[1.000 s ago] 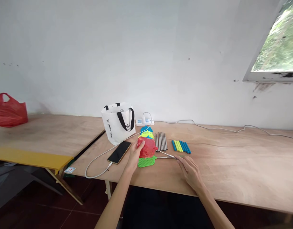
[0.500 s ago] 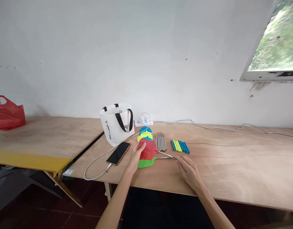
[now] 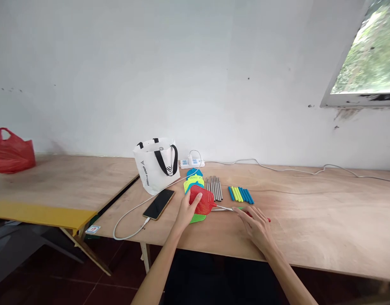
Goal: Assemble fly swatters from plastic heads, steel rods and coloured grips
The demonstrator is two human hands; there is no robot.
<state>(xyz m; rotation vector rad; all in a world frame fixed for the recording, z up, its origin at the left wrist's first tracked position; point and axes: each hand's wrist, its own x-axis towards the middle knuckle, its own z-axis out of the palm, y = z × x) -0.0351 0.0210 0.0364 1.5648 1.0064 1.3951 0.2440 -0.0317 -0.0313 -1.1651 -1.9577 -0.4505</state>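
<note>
My left hand [image 3: 186, 210] grips the left edge of a red fly swatter head [image 3: 203, 200] and lifts it off a green swatter head [image 3: 197, 218] on the plywood table [image 3: 309, 228]. My right hand [image 3: 256, 223] rests on the swatter's thin metal rod [image 3: 224, 208], fingers curled over its red handle end [image 3: 267, 220]. Behind lie yellow and blue swatter heads [image 3: 194, 178], a row of grey metal rods [image 3: 214, 188], and a row of blue and yellow-green handle grips [image 3: 240, 194].
A phone [image 3: 159, 203] on a white charging cable lies left of my left hand. A white tote bag [image 3: 156, 164] and a power strip [image 3: 192, 162] stand behind. A red plastic bag [image 3: 11, 151] sits on the left table. A window [image 3: 366, 55] is at upper right.
The red swatter head has slid right and lifted off the green one. My right hand moved right along the rod, and the red handle end now shows beyond it.
</note>
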